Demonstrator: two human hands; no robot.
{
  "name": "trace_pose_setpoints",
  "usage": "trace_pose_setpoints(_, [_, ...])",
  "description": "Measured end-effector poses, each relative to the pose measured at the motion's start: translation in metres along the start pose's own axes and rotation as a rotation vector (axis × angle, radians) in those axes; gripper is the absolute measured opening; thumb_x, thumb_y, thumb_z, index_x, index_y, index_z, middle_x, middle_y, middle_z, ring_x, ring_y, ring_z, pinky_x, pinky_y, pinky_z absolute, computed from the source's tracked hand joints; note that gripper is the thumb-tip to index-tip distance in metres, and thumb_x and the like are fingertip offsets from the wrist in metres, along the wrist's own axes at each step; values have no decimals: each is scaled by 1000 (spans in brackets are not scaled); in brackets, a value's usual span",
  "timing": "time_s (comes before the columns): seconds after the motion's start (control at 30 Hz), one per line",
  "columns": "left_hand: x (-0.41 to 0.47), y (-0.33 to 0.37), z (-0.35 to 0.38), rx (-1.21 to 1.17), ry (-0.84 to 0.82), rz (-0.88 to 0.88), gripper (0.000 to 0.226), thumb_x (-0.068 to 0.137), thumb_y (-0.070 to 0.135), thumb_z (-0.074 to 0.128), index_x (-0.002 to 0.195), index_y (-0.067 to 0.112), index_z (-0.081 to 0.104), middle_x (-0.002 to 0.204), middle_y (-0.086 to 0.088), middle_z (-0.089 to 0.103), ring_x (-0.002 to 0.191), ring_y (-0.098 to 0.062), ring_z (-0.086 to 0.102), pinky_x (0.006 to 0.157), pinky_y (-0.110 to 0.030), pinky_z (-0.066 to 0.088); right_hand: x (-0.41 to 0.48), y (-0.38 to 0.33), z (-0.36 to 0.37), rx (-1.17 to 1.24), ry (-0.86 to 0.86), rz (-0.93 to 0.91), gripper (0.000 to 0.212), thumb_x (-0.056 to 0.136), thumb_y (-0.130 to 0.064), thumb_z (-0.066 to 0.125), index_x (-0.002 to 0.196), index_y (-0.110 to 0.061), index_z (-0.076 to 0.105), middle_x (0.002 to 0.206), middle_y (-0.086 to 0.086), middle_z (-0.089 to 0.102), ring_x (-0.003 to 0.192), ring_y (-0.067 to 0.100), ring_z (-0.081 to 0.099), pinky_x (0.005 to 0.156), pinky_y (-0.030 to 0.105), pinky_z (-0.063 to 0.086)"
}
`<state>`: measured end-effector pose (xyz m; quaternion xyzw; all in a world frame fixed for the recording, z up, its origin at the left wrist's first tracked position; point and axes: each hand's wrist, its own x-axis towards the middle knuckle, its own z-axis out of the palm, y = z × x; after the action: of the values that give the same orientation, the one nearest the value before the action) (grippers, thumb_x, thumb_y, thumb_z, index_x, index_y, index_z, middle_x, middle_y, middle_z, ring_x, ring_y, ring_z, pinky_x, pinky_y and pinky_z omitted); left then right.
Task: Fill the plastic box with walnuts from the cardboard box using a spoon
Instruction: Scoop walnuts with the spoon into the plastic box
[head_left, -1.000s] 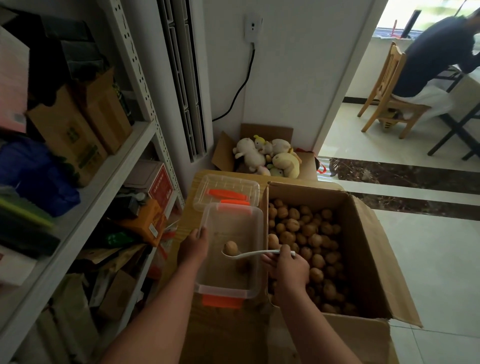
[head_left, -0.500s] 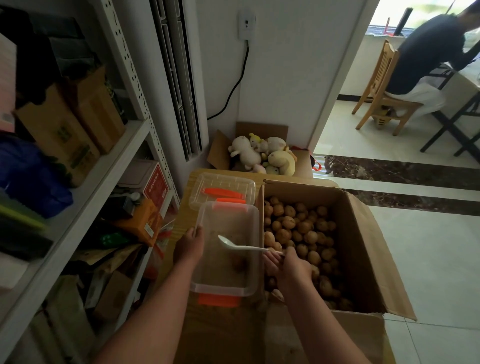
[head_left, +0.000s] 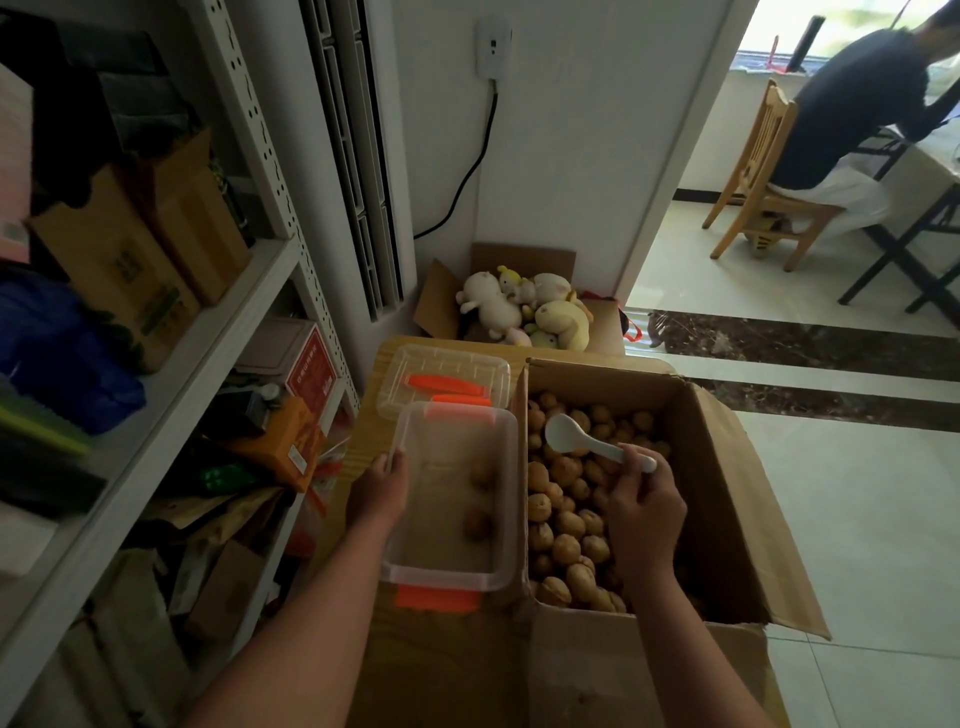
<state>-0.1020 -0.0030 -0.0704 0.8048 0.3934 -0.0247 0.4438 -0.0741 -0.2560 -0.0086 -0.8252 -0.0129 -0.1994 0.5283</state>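
Note:
A clear plastic box with orange clips sits on a wooden surface, with two walnuts inside. My left hand holds its left rim. To its right stands an open cardboard box full of walnuts. My right hand grips the handle of a white spoon over the walnuts in the cardboard box. The spoon's bowl is empty.
The clear lid with orange clips lies behind the plastic box. A carton of plush toys stands further back by the wall. A metal shelf full of boxes runs along the left. A person sits on a wooden chair at far right.
The spoon tipped its walnut into the plastic box, and my right hand then carried the empty spoon right, over the cardboard box. My left hand stayed on the plastic box.

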Motion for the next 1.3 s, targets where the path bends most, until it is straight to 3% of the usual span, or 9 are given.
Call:
trace_pose_setpoints(0.13, [2, -1, 0, 26, 2, 4, 54, 100, 49, 28, 139, 15, 45, 136, -11, 51, 122, -31, 49, 97, -41, 40, -6, 18, 4, -141, -107, -106, 10, 93, -4, 54, 92, -4, 64, 73, 0, 60, 59, 4, 54, 49, 10, 38])
trace_pose_setpoints(0.33, [3, -3, 1, 23, 1, 3, 53, 100, 48, 28, 137, 16, 47, 134, -11, 53, 119, -30, 51, 96, -41, 41, -6, 22, 4, -118, -127, -61, 12, 95, -7, 51, 91, -6, 62, 68, 2, 60, 53, 13, 56, 44, 15, 40])
trace_pose_setpoints(0.47, [4, -2, 1, 28, -1, 7, 54, 99, 49, 28, 137, 16, 48, 134, -11, 53, 120, -31, 50, 95, -40, 40, 0, 20, 0, -156, -244, -193, 10, 92, -2, 53, 93, -4, 63, 74, -4, 57, 58, 4, 53, 48, 9, 38])
trace_pose_setpoints(0.57, [5, -3, 1, 25, 1, -5, 54, 99, 50, 28, 137, 16, 47, 135, -11, 52, 121, -31, 49, 96, -40, 40, 0, 21, 3, -194, -302, -248, 12, 90, 2, 55, 95, -3, 64, 82, -6, 57, 64, 8, 57, 55, 15, 43])
trace_pose_setpoints(0.83, [6, -3, 1, 22, 4, -5, 54, 99, 49, 29, 138, 16, 47, 136, -10, 52, 122, -31, 49, 97, -40, 40, -1, 20, 0, -124, -175, -126, 16, 93, -4, 52, 79, -10, 56, 59, -6, 51, 43, 10, 48, 41, 12, 37])
trace_pose_setpoints(1.03, [6, -3, 2, 37, 13, 0, 54, 99, 48, 29, 136, 14, 49, 133, -12, 53, 119, -31, 51, 94, -39, 40, -11, 26, 0, -64, -129, 32, 16, 95, -9, 50, 80, -11, 55, 61, 4, 58, 48, 19, 58, 41, 26, 44])
trace_pose_setpoints(1.17, [7, -3, 2, 42, 6, 6, 53, 99, 49, 29, 134, 14, 51, 131, -12, 55, 117, -32, 52, 94, -39, 42, -9, 19, -9, 40, -6, 126, 15, 96, -12, 48, 85, -8, 56, 63, 1, 57, 53, 3, 58, 44, 10, 41])
trace_pose_setpoints(1.3, [6, -2, 2, 57, 14, 3, 53, 100, 48, 28, 134, 14, 50, 131, -12, 55, 116, -32, 52, 87, -36, 41, -3, 11, -12, 195, 56, 120, 18, 97, -21, 46, 93, -9, 58, 69, 6, 63, 54, 7, 59, 47, 14, 46])
